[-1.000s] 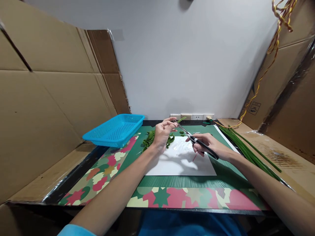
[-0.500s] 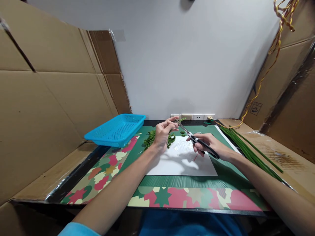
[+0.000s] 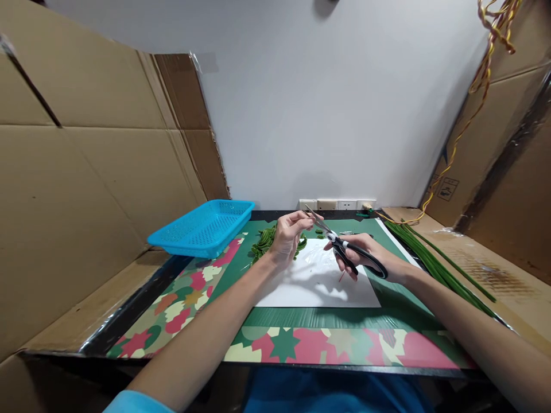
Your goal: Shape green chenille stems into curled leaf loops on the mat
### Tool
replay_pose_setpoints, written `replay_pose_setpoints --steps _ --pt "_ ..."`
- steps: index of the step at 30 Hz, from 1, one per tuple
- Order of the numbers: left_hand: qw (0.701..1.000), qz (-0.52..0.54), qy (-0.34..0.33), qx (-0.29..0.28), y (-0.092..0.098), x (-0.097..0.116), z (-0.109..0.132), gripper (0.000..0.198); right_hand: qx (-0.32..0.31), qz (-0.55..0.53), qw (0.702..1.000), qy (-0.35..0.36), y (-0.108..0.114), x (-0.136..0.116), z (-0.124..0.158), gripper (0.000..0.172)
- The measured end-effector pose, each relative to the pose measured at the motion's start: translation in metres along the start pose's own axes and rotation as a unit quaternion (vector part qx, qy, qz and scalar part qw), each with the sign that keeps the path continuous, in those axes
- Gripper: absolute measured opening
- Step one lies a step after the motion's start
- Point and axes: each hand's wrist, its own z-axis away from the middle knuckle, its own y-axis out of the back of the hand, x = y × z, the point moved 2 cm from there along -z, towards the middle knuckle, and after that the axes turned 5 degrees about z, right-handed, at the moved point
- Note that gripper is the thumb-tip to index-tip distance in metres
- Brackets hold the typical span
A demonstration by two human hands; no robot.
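Note:
My right hand (image 3: 365, 252) grips a pair of scissors (image 3: 330, 234) with black handles, their blades pointing up and left. Close by the blades, my left hand (image 3: 293, 230) has its thumb and fingertips pinched together. What lies in that pinch, if anything, is hidden by the fingers. A heap of cut green stalk pieces (image 3: 263, 244) lies behind and left of my left wrist, partly covered by it. A few small green bits (image 3: 319, 233) lie past the scissors. Under both hands is a white sheet (image 3: 318, 289).
A blue perforated basket (image 3: 202, 229) stands at the back left. Long green stalks (image 3: 434, 267) lie in a bundle on the right. Cardboard walls (image 3: 86, 172) flank the table, sockets (image 3: 346, 205) line the back wall, and a yellow twisted wire (image 3: 467, 129) hangs at right.
The green stalk that stuck out beyond my left fingertips no longer shows there. The scissors' handles have spread further apart. My left fingers have drawn together.

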Motion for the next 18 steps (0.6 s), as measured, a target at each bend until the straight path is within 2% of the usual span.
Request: replay_pose_setpoints --steps 5,8,18 --pt "0.999 0.038 0.034 -0.005 -0.003 0.001 0.001 0.013 -0.002 -0.026 1.0 0.01 0.001 0.0 0.001 0.056" --pt "0.999 0.027 0.031 -0.019 -0.003 -0.004 0.0 0.017 -0.01 -0.027 1.0 0.007 0.002 0.001 0.002 0.055" --pt "0.998 0.043 0.036 -0.011 -0.003 -0.018 0.001 0.027 0.003 -0.02 1.0 -0.011 -0.004 -0.002 0.0 0.051"
